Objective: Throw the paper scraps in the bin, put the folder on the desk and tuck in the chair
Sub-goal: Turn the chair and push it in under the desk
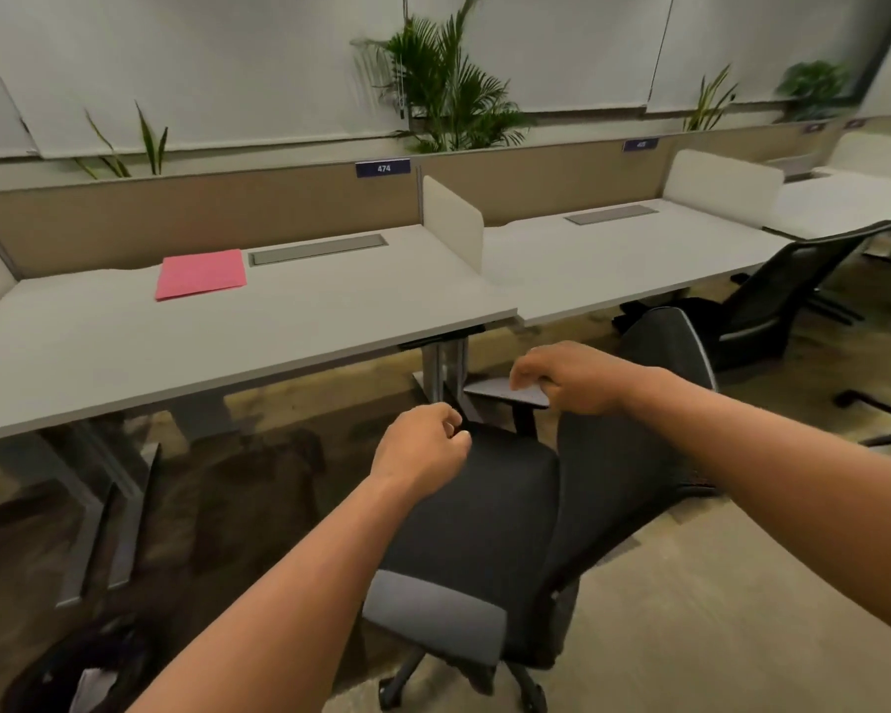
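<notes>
A pink folder [200, 273] lies flat on the grey desk [289, 326], toward its back left. A black office chair [484, 517] stands in front of the desk's right end, turned sideways with its backrest to the right. My right hand [567, 375] curls over the far grey armrest [495, 389] and grips it. My left hand [423, 450] hovers over the seat's far edge, fingers closed, with nothing in it. The near grey armrest [433, 617] sits below my left forearm.
A bin with a dark liner [68, 671] holding white paper stands on the floor at lower left. Desk legs [446, 373] stand just beyond the chair. Another black chair [783, 295] sits at the neighbouring desk [613, 265]. Low white dividers and plants line the desk backs.
</notes>
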Available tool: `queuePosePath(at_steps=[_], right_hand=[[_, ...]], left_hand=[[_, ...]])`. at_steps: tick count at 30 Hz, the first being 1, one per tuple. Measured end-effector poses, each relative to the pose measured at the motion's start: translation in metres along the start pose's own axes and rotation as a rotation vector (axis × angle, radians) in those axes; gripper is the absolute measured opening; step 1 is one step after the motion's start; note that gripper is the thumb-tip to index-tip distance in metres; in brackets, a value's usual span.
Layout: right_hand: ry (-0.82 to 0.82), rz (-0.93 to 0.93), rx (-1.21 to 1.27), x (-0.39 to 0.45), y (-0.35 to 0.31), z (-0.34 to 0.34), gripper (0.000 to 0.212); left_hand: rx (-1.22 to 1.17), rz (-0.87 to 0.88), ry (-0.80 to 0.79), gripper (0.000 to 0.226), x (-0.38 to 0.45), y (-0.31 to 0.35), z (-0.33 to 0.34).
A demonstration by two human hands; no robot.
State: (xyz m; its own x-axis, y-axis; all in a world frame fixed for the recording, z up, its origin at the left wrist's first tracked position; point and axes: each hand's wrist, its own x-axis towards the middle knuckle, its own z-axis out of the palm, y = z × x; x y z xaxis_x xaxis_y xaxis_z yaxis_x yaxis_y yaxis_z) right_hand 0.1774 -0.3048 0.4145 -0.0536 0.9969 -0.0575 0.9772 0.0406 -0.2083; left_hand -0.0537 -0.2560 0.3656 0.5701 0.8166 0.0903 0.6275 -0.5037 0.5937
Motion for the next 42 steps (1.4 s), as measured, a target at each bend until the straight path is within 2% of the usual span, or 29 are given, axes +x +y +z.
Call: queuePosePath(at_steps=[3, 10, 15, 18, 21, 24, 31, 36, 42], right_hand=[[0.022, 0.036, -0.049, -0.026, 0.055, -0.020, 0.034], [0.007, 0.077, -0.249, -0.068, 0.187, -0.056, 0.048], [-0.071, 0.025, -0.393, -0.081, 0.251, -0.055, 0.056], [-0.179, -0.006, -0.480, -0.082, 0.281, -0.048, 0.061], [-0.307, -0.067, -0.531, -0.078, 0.293, -0.036, 0.069], [-0.282, -0.131, -0.515, -0.074, 0.300, -0.028, 0.064], [-0.182, -0.135, -0.500, -0.069, 0.302, -0.018, 0.067], [-0.119, -0.152, -0.501, -0.058, 0.289, -0.018, 0.067], [-0.019, -0.159, -0.491, -0.056, 0.281, -0.004, 0.064]], left_hand=[[-0.009, 0.058, -0.065, 0.042, 0.011, 0.042, 0.031], [-0.030, 0.074, -0.133, 0.050, 0.049, 0.141, 0.117], [-0.040, 0.059, -0.196, 0.066, 0.071, 0.193, 0.166], [-0.020, 0.029, -0.256, 0.073, 0.079, 0.214, 0.187], [0.042, -0.020, -0.277, 0.088, 0.079, 0.224, 0.200], [0.137, -0.029, -0.220, 0.098, 0.077, 0.229, 0.207], [0.201, 0.027, -0.155, 0.067, 0.075, 0.223, 0.200], [0.222, 0.043, -0.066, 0.066, 0.072, 0.211, 0.183], [0.270, 0.076, -0.042, 0.063, 0.064, 0.197, 0.167]])
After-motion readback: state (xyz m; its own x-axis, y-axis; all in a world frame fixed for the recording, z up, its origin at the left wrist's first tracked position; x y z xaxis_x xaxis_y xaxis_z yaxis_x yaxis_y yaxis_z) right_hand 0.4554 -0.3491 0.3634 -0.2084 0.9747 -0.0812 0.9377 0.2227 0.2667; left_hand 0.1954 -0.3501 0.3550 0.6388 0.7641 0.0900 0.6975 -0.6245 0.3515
